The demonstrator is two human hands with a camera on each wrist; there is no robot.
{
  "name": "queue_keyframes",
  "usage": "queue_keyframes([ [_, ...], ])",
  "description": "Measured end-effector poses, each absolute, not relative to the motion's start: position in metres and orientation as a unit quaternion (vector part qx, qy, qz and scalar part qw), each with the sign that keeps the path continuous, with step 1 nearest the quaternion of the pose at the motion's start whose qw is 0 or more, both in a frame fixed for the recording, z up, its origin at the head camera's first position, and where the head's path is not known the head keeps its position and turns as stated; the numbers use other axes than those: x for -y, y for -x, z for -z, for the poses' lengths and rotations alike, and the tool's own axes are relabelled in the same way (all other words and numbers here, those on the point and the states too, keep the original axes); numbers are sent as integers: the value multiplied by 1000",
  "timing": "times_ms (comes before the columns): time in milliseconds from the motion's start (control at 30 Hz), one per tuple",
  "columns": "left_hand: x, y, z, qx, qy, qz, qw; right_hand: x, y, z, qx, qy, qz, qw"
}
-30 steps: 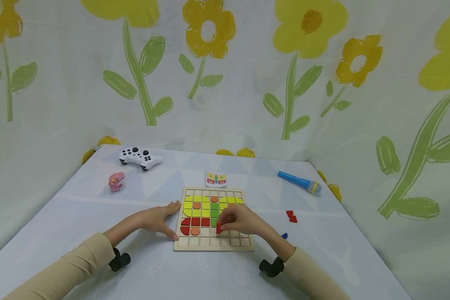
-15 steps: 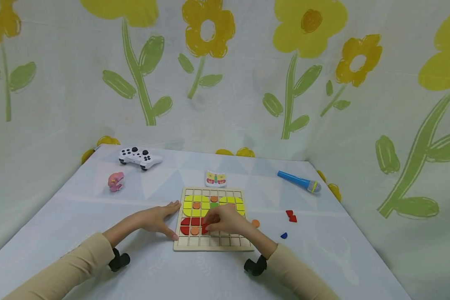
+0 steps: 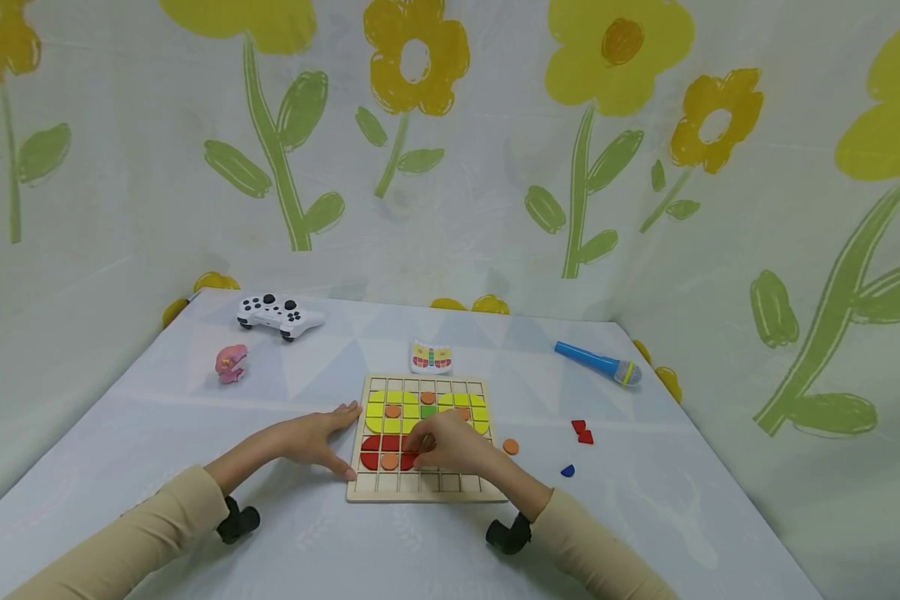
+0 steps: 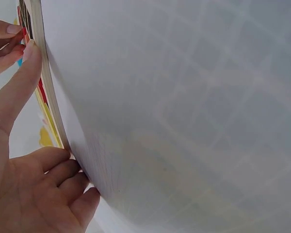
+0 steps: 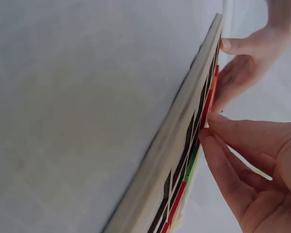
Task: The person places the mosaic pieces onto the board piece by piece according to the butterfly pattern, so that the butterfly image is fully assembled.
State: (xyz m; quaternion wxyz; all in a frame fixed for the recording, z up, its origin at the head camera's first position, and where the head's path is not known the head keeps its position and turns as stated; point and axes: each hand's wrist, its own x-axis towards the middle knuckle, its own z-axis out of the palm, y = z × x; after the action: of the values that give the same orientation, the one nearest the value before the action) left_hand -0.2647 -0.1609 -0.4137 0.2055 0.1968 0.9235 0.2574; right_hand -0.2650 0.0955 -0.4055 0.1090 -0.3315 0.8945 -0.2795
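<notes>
A square wooden grid board (image 3: pixel 461 493) lies on the table, with flat yellow pieces (image 3: pixel 375 410), green pieces (image 3: pixel 428 412), red pieces (image 3: pixel 371 443) and orange round pieces (image 3: pixel 393 412) in its cells. My left hand (image 3: pixel 311 439) rests against the board's left edge, thumb near the front corner and fingers spread further back. Over the lower middle of the board, my right hand (image 3: pixel 453 442) has its thumb and forefinger at a red curved piece (image 3: pixel 407 461), beside an orange disc. In the right wrist view, the right hand's fingertips (image 5: pixel 215 118) touch that piece, which sits low in the grid.
Right of the board lie an orange disc (image 3: pixel 511 447), two red pieces (image 3: pixel 582 432) and a blue half-round piece (image 3: pixel 567 471). A butterfly pattern card (image 3: pixel 431 357) stands behind it. Further out are a blue microphone (image 3: pixel 598 363), a white game controller (image 3: pixel 279 317) and a pink toy (image 3: pixel 231 363).
My right hand has moved left across the board with the red piece and lowered it beside the orange disc. A loose orange disc has come into sight on the right. The left hand stays put.
</notes>
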Motion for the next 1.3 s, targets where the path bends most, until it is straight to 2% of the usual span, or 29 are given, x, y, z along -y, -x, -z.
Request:
queue_keyframes([
  [200, 161, 264, 414, -924, -190, -259, 209, -103, 262, 402, -892, 341, 278, 103],
  [333, 161, 264, 414, -924, -188, -259, 210, -118, 260, 399, -888, 353, 282, 80],
  [567, 161, 265, 413, -924, -191, -257, 207, -150, 253, 395, -899, 323, 289, 59],
  [967, 161, 267, 415, -925, -193, -255, 206, -228, 245, 392, -924, 280, 260, 25],
  [1300, 160, 267, 415, -926, -192, -252, 207, -288, 239, 397, -941, 265, 210, 32],
])
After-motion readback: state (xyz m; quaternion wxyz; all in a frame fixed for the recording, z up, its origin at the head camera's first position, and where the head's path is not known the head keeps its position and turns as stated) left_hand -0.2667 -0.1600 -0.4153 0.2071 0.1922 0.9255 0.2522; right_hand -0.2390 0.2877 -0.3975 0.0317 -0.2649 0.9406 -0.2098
